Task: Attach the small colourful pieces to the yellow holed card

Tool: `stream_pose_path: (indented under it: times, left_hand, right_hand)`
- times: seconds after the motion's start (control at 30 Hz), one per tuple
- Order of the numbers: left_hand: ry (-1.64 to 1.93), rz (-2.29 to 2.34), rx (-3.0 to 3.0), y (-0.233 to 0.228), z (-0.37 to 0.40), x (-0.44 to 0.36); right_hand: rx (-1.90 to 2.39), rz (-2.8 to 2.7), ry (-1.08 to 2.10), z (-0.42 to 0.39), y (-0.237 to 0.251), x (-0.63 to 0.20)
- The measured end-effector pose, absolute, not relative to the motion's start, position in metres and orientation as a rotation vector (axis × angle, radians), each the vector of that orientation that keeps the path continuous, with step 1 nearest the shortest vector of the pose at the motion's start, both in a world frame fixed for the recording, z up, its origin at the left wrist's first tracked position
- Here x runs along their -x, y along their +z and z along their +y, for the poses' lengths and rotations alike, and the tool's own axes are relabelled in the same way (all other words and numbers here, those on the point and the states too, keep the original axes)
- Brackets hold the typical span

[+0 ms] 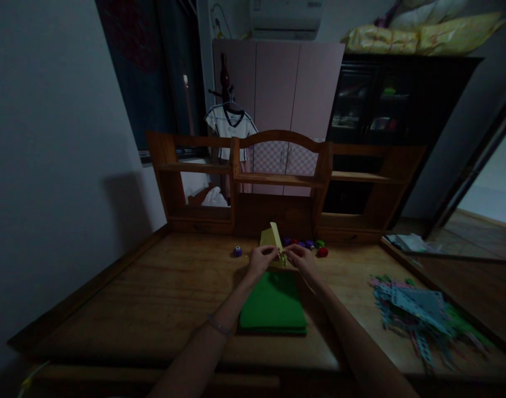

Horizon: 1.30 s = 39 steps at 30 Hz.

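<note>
Above the far edge of a green stack of flat sheets (272,307), my two hands meet at a thin yellow folded piece (271,237). My left hand (261,261) pinches its lower part from the left, with thumb and fingertips together. From the other side, my right hand (301,258) is closed on the same lower part. The yellow piece stands up with two panels at an angle, and its bottom end has small narrow bits near the fingertips. Its exact kind is too dim and small to make out.
A small purple round object (236,251) sits left of my hands. Behind my right hand lie several purple, red and green ones, including a red one (323,252). A pile of blue, pink and green cut-out pieces (418,307) lies at right. A wooden shelf (277,179) backs the table.
</note>
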<state>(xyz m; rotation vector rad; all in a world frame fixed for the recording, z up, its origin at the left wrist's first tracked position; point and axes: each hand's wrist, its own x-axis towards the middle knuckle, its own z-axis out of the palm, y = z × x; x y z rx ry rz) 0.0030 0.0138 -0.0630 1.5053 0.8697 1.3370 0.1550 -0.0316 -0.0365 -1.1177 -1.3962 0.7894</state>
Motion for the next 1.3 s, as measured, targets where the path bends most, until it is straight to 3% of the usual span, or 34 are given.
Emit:
stream_pose_path:
  times: [0.53,0.73,0.83,1.07,1.3]
  left_hand:
    - [1.370,0.790,-1.415,-0.060,0.014,-0.002]
    - [1.387,0.820,-1.371,-0.057,0.015,0.002]
    - [1.404,0.878,-1.338,-0.054,0.013,0.006]
    - [1.640,1.028,-1.407,-0.052,0.012,0.009]
    - [1.728,1.048,-1.324,-0.048,0.010,0.014]
  right_hand:
    - [1.149,-1.389,0.715,-0.035,-0.029,-0.152]
    - [1.303,-1.517,0.384,-0.064,0.018,-0.189]
    - [1.618,-1.724,0.085,-0.104,0.034,-0.238]
    - [2.340,-1.670,-0.335,-0.190,0.011,-0.345]
    - [2.228,-1.603,-0.406,-0.181,0.023,-0.323]
